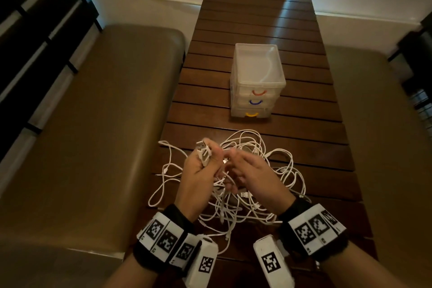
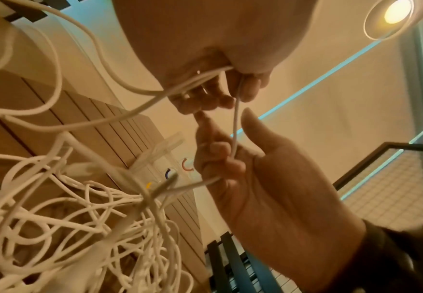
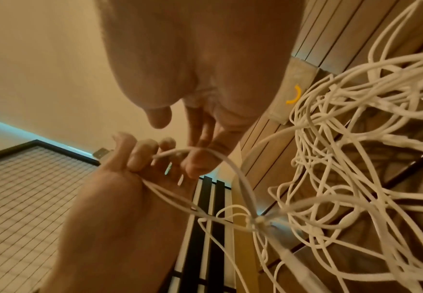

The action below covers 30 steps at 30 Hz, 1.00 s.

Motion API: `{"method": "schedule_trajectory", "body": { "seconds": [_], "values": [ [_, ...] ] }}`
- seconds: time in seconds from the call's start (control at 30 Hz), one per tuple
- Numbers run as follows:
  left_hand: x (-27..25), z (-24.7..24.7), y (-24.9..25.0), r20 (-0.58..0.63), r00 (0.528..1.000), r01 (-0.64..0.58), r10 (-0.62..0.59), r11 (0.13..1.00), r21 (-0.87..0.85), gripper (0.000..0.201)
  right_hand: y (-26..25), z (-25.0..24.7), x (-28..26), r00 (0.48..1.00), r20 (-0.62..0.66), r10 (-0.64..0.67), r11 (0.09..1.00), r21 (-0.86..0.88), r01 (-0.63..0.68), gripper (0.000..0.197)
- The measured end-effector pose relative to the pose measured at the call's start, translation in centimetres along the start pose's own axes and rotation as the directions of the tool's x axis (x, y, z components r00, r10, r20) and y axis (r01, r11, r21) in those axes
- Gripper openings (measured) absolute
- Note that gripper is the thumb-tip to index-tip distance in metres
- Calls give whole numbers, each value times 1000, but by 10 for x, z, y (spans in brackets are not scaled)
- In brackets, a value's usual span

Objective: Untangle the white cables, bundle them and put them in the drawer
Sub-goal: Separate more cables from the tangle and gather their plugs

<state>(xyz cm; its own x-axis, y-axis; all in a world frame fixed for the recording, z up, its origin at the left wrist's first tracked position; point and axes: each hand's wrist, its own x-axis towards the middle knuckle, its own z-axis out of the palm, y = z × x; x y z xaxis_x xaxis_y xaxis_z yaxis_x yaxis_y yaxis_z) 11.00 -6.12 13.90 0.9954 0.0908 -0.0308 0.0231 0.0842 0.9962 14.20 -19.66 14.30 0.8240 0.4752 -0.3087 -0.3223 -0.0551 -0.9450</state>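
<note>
Both hands are raised over the cables (image 1: 233, 184): left hand (image 1: 198, 170) clutches plug ends, right hand (image 1: 252, 170) pinches one strand. Slack should be fed gently toward the drawers (image 1: 257, 91) at twelve o'clock.

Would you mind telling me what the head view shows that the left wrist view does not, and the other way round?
Only the head view shows the drawer unit's translucent top, the tan benches beside the slatted table, and both marker wristbands.

Only the left wrist view shows a lit ceiling lamp and one strand running between the curled fingers of the two hands.

Both show the tangled white cables, the left hand, the right hand, and the red, blue and yellow drawer handles.
</note>
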Motion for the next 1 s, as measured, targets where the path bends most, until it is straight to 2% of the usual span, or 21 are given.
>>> {"method": "schedule_trajectory", "body": {
  "seconds": [0.1, 0.2, 0.3, 0.37, 0.43, 0.5, 0.53, 0.57, 0.6, 0.63, 0.7, 0.8, 0.83, 0.87, 0.93, 1.0],
  "values": [
    [4, -4, 7, -53, 998, -26, 23, 998, -62, 47, 5, 1, 0, 995, 84, -55, 994, -92, 63, 54],
    [12, -14, 26, -113, 993, -45, 16, 965, -260, 51, 11, 0, 1, 989, 136, -50, 988, -140, 69, 57],
    [20, -37, 49, -85, 994, -102, 73, 904, -416, 53, 26, -5, 1, 984, 172, -35, 983, -173, 65, 52],
    [23, -52, 62, -91, 991, -130, 101, 901, -413, 55, 33, -10, 2, 982, 181, -54, 966, -240, 97, 47],
    [24, -65, 72, -138, 983, -169, 125, 911, -376, 55, 36, -15, 6, 978, 196, -73, 894, -421, 151, 40],
    [23, -70, 75, -156, 980, -167, 127, 946, -278, 53, 39, -20, 9, 978, 197, -62, 800, -577, 167, 38],
    [21, -68, 75, -137, 982, -152, 129, 973, -172, 53, 41, -22, 10, 982, 180, -63, 770, -617, 162, 38],
    [18, -64, 73, -107, 984, -142, 141, 990, -4, 55, 43, -24, 11, 984, 159, -81, 741, -651, 166, 40],
    [15, -60, 68, -62, 986, -143, 158, 971, 193, 56, 45, -25, 11, 985, 137, -107, 711, -682, 173, 43],
    [14, -54, 59, -2, 987, -151, 162, 923, 353, 53, 46, -26, 12, 983, 122, -134, 683, -708, 181, 45],
    [10, -42, 40, 119, 986, -163, 118, 836, 523, 43, 46, -23, 11, 978, 108, -180, 645, -738, 200, 46],
    [10, -35, 5, 254, 966, -156, -57, 652, 742, 28, 41, -18, 9, 964, 83, -252, 636, -737, 230, 36],
    [9, -33, -4, 282, 953, -168, -109, 583, 794, 21, 40, -17, 8, 957, 78, -280, 645, -723, 247, 32],
    [8, -33, -12, 306, 941, -180, -144, 550, 815, 20, 41, -17, 8, 950, 82, -302, 652, -709, 268, 30],
    [4, -37, -16, 336, 926, -189, -170, 563, 804, 24, 45, -20, 6, 948, 110, -300, 667, -686, 290, 28],
    [4, -44, -10, 338, 934, -204, -116, 604, 771, 31, 51, -24, 4, 955, 120, -270, 690, -668, 279, 34]
  ]
}}
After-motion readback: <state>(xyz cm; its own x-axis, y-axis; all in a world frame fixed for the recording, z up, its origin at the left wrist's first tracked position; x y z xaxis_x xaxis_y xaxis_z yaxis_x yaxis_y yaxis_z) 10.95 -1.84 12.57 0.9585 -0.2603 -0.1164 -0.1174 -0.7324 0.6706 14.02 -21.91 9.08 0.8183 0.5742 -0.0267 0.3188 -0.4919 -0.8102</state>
